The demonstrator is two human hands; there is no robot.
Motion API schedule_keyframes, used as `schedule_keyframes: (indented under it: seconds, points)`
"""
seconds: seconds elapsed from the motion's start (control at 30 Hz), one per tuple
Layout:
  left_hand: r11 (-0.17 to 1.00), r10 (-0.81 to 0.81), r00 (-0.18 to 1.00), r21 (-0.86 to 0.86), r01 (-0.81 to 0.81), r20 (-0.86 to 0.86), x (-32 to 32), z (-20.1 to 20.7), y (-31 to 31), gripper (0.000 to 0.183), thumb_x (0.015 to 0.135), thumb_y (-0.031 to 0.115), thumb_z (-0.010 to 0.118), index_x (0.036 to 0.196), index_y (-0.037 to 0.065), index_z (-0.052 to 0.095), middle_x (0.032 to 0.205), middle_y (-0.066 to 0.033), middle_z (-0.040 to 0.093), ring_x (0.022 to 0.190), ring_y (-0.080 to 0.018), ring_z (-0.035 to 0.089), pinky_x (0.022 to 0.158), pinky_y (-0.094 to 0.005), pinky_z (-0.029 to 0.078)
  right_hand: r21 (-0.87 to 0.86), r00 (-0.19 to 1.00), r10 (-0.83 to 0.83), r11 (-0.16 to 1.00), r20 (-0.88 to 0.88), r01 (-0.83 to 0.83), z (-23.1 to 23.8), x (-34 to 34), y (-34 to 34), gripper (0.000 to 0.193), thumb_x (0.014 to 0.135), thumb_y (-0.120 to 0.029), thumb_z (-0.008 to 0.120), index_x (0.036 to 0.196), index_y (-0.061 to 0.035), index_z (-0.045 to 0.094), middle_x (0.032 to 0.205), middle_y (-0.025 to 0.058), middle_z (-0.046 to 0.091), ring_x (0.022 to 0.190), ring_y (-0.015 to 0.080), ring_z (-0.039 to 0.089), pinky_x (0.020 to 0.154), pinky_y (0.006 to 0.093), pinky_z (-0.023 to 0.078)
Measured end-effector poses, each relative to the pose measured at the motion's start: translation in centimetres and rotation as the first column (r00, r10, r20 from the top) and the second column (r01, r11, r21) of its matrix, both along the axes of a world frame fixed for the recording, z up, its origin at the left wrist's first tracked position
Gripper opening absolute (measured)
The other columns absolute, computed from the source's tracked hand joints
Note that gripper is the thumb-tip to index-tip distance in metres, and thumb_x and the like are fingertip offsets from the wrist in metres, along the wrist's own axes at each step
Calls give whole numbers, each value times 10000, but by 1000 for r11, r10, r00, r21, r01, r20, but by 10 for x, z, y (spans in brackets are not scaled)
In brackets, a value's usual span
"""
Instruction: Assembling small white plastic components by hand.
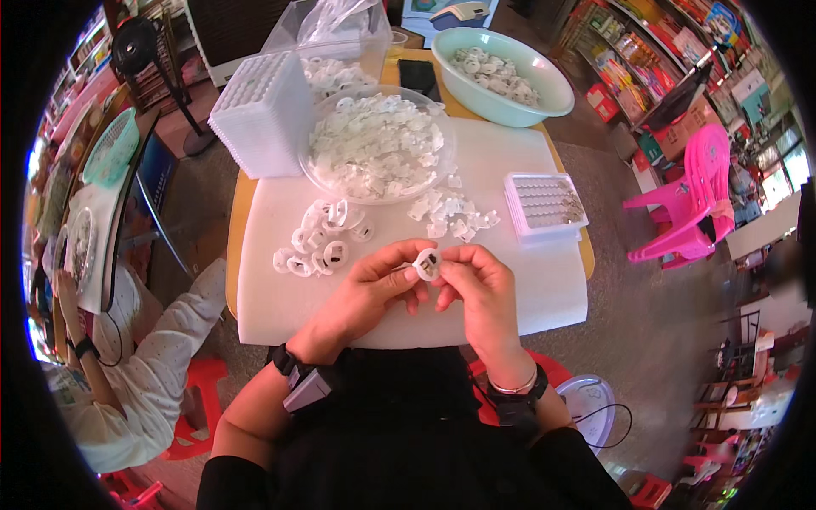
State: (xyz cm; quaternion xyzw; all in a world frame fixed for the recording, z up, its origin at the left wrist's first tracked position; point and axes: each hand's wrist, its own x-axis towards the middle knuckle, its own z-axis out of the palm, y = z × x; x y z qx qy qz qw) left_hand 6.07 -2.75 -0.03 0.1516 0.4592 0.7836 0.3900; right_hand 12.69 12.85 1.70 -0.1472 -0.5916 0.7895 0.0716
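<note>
Between my two hands is a small round white plastic part (427,264) with dark and brassy pieces in its middle. My left hand (387,276) pinches its left edge between thumb and fingers. On its other edge, the thumb and fingers of my right hand (478,276) are closed; whether a second tiny piece is in them I cannot make out. Left of my hands lies a loose pile of white ring-shaped parts (319,238). Beyond my hands are several small translucent white pieces (450,212), in front of a wide clear bowl (308,170) heaped with similar pieces.
A white foam sheet (280,314) covers the table. A stack of white trays (255,110) stands back left, a clear bin (289,34) behind it. At right sits a tray of small metal parts (548,204); a pale green basin (552,89) is beyond. Another person (144,357) sits left.
</note>
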Motion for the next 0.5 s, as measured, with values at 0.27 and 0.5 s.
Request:
schedule_keyframes:
  seconds: [0.27, 0.5]
  points:
    - [978, 131, 978, 141, -155, 163, -3, -15, -5, 281, 950, 102, 525, 1190, -40, 561, 988, -53, 617, 850, -127, 580, 741, -264, 471, 235, 999, -3, 972, 54, -10, -4, -1, 10, 125, 891, -92, 607, 966, 6, 622, 751, 67, 642, 611, 109, 585, 536, 252, 465]
    - [986, 87, 979, 124, -111, 184, -6, -10, -3, 291, 951, 94, 515, 1189, -70, 545, 956, -73, 612, 837, -133, 580, 736, -265, 476, 917, 947, -53, 239, -317, 321, -24, -38, 47, 66, 815, -81, 641, 873, -51, 635, 806, 88, 557, 740, 272, 595, 610, 391, 476]
